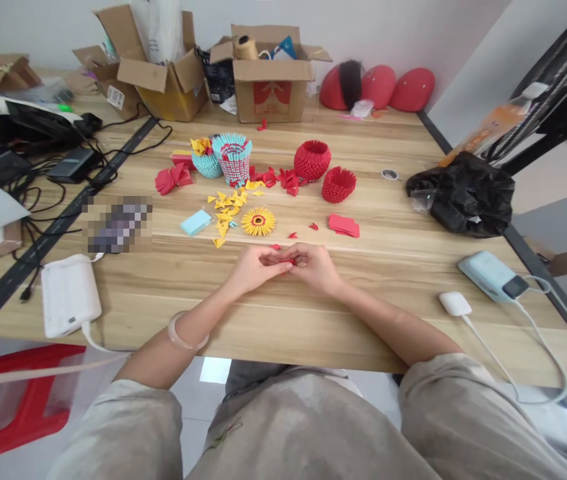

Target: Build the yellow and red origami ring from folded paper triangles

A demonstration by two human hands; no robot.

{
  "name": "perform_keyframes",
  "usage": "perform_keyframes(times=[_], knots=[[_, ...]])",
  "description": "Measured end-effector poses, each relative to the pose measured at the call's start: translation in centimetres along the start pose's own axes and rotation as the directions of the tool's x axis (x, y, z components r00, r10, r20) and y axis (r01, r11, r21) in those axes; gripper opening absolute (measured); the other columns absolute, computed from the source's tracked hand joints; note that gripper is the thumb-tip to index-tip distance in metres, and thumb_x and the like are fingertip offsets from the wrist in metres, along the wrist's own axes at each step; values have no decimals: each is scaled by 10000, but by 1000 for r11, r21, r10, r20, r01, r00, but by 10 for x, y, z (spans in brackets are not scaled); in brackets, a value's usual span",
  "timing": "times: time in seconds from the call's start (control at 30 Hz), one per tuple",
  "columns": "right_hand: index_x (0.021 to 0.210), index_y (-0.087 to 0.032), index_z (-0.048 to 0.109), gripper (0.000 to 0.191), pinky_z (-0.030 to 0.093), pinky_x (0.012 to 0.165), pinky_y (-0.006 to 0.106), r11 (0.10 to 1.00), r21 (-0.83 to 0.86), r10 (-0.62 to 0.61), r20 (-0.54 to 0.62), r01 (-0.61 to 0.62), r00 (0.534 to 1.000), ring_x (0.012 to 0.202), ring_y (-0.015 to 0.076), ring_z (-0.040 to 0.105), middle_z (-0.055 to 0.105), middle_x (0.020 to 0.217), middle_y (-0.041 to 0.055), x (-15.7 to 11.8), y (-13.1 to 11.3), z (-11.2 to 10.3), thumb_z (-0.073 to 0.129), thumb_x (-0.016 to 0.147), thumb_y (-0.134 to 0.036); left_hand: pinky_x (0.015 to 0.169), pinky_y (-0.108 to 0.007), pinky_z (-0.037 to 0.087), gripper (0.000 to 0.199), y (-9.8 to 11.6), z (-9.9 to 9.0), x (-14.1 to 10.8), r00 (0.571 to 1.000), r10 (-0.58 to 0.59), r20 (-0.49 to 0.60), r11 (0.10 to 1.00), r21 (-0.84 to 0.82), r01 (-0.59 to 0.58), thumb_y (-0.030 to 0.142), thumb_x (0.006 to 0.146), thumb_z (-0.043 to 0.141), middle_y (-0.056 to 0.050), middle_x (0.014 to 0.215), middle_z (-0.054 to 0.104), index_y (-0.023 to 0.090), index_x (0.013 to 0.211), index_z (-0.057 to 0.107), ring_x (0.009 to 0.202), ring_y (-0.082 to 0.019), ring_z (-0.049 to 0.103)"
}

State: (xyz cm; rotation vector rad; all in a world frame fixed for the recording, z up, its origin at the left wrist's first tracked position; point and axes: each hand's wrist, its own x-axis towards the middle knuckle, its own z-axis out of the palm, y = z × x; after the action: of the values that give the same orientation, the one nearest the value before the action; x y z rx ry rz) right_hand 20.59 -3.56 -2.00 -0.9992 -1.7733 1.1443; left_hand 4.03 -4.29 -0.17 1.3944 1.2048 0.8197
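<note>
We're starting wide with the wooden tabletop [388, 280], and we're taking our bearings from the yellow rayed disc [258, 230] lying near its middle. Beyond the disc, slightly left, a turquoise-and-red vessel [236, 167] is standing; beyond it and to its right, two red vessels [312, 160] are sitting close together.

Now down to the hands! On the near side of the disc, our left hand [254, 269] and right hand [316, 268] are meeting tip to tip, both curling nearly closed, thumbs against fingers, both apparently gripping the same bit of red paper.

To the right of the disc, a red paper stack [344, 225] is waiting; just left of the disc, loose yellow pieces [226, 219] are scattering the wood.

And smallest, the thing that's mattering: the red paper piece [289, 261] is sitting between our fingertips, nearer us than the disc and a touch right. Fingers are hiding most of it, so we're not telling its exact shape. We're judging this a folding or creasing step; the next move is probably calling for thumbs pressing evenly, edges staying aligned.
</note>
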Motion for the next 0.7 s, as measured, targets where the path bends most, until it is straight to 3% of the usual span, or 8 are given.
perform_keyframes(times=[0.1, 0.2, 0.37, 0.47, 0.53, 0.7], knots=[[794, -132, 660, 163, 557, 642, 277, 988, 141, 58, -23, -54, 998, 684, 155, 683, 715, 768, 65, 1, 6, -4, 685, 681, -247, 611, -255, 479, 168, 0, 0, -1, 999, -21, 32, 1000, 5, 21, 289, 684, 695, -52, 657, 711, 136, 745, 730, 602, -157, 634], [803, -127, 659, 248, 569, 632, 275, 958, 274, 100, -30, -88, 995, 657, 153, 687, 713, 725, 58, 5, 12, -8, 740, 639, -293, 674, -260, 487, 146, -2, -2, 1, 999, -41, 30, 997, -57, 42, 263, 691, 685, -55, 695, 723, 144, 759, 736, 642, -150, 645], [774, -143, 682, 211, 580, 665, 287, 949, 307, 99, -77, -71, 992, 674, 158, 696, 730, 744, 53, 2, 19, -4, 711, 696, -338, 660, -274, 486, 175, -5, 0, 6, 994, -99, -36, 970, -226, 89, 249, 636, 731, -37, 620, 697, 136, 769, 727, 588, -132, 615], [846, -169, 702, 179, 585, 729, 308, 976, 217, -2, -103, 24, 995, 744, 169, 705, 741, 838, 59, -3, 21, -3, 656, 766, -322, 615, -269, 479, 200, -3, 1, 7, 987, -155, -44, 936, -326, 133, 227, 597, 756, -35, 593, 687, 124, 766, 723, 542, -116, 592], [885, -191, 709, 154, 584, 763, 309, 987, 71, -135, -124, 145, 983, 798, 174, 706, 740, 884, 57, -6, 22, -5, 619, 805, -287, 593, -261, 479, 206, 0, 0, 6, 979, -200, -36, 909, -379, 172, 209, 569, 771, -43, 595, 692, 120, 748, 723, 541, -117, 597], [974, -229, 694, 209, 578, 822, 331, 865, -195, -466, 31, 463, 884, 902, 180, 688, 725, 943, 63, -6, 26, -15, 510, 875, -221, 627, -280, 515, 195, 5, -2, 5, 958, -284, -29, 848, -474, 237, 179, 516, 796, -51, 624, 702, 122, 689, 728, 583, -138, 639]])
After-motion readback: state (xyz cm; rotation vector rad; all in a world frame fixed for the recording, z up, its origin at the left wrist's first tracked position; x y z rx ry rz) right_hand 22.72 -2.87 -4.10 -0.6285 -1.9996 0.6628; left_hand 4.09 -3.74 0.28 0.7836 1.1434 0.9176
